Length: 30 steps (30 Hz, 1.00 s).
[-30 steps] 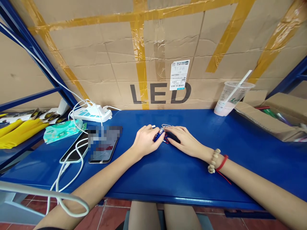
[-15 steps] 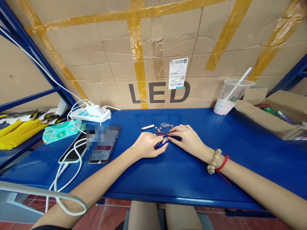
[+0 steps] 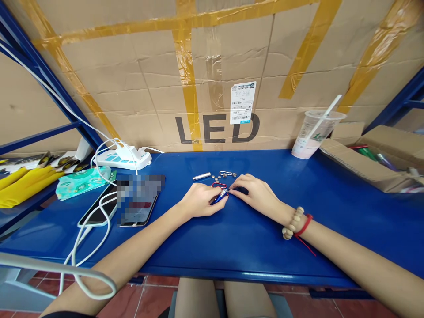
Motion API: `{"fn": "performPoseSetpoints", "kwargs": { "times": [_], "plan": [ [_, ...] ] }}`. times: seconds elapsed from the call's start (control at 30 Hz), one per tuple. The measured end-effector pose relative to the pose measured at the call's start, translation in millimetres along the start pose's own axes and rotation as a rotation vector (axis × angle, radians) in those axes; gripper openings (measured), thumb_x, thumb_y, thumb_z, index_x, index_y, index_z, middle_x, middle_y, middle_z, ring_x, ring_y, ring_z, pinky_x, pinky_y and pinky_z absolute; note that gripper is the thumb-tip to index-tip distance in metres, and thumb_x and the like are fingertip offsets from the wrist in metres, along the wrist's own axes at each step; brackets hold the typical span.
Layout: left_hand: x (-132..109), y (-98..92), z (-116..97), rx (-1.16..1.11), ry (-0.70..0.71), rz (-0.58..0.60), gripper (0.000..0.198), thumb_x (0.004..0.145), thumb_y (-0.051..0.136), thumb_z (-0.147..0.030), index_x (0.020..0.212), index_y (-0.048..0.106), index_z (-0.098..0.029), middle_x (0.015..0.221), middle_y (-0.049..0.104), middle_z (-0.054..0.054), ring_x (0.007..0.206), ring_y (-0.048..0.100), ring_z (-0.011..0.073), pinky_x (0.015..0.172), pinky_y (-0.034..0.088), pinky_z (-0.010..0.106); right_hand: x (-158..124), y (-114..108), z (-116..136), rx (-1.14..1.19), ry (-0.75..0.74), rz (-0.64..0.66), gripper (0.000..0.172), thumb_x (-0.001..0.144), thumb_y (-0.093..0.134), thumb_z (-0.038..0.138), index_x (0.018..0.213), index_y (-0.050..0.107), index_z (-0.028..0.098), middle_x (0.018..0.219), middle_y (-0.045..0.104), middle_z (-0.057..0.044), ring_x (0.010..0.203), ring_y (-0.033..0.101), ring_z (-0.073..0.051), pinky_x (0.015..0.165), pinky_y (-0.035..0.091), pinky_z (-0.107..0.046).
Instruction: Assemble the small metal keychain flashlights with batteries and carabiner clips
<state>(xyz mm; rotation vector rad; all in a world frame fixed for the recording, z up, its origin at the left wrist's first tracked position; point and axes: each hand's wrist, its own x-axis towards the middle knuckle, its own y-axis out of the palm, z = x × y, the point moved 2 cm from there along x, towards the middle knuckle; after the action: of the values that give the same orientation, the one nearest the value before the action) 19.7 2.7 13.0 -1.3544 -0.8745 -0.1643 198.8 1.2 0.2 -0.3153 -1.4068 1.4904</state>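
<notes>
Fingers (image 3: 217, 210) of left hand (image 3: 198, 201) wrap a blue tube (image 3: 220, 197); right fingers (image 3: 240, 195) nearly meet, hold unclear.

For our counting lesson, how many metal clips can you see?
2. The silver clip lies just beyond the right hand's fingertips; the red clip lies nearer the person, by the left hand. Others may be hidden under the hands.

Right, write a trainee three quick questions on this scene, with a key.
1. Which hand is curled around the small, glossy blue cylinder?
2. True or false: a white straw stands in the clear plastic cup.
3. Where does the slim silver-coloured tube lie?
a) inside the open cardboard box
b) on the smooth blue tabletop
c) on the red tiled floor

Key: 1. The left hand. 2. True. 3. b.
</notes>
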Motion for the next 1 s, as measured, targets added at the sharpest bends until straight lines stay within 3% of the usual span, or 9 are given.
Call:
{"fn": "performPoseSetpoints", "kwargs": {
  "times": [0.2, 0.4, 1.0],
  "plan": [
    [-0.2, 1.1, 1.0, 0.008, 0.028, -0.022, 0.031, 0.082, 0.048, -0.024, 0.053, 0.04, -0.018, 0.039, 0.046, -0.006, 0.035, 0.046, 0.0075, 0.041, 0.029, 0.022, -2.3, -8.7, 10.0, 0.151, -0.006, -0.204, 0.015, 0.088, 0.051, 0.028, 0.091, 0.065, 0.023, 0.093, 0.066, -0.002, 0.087, 0.058, -0.017, 0.072, 0.049, -0.029],
    [-0.6, 1.4, 2.3, -0.002, 0.03, -0.028, 0.029, 0.082, 0.049, -0.024, 0.055, 0.043, -0.017, 0.039, 0.046, -0.006, 0.036, 0.047, 0.0076, 0.04, 0.029, 0.021, -7.9, -14.0, 24.9, 0.301, -0.135, -0.364, 0.01, 0.082, 0.06, 0.026, 0.086, 0.067, 0.021, 0.085, 0.066, -0.003, 0.08, 0.06, -0.015, 0.071, 0.051, -0.028],
    [-1.0, 1.3, -3.2, 0.029, 0.086, 0.036, 0.03, 0.085, 0.044, -0.026, 0.057, 0.045, -0.017, 0.043, 0.049, -0.004, 0.038, 0.047, 0.0079, 0.041, 0.029, 0.022, -6.0, -19.0, 24.5, 0.413, -0.24, -0.293, 0.005, 0.078, 0.065, 0.022, 0.079, 0.069, 0.019, 0.077, 0.066, -0.002, 0.069, 0.06, -0.011, 0.065, 0.051, -0.023]
  ]
}}
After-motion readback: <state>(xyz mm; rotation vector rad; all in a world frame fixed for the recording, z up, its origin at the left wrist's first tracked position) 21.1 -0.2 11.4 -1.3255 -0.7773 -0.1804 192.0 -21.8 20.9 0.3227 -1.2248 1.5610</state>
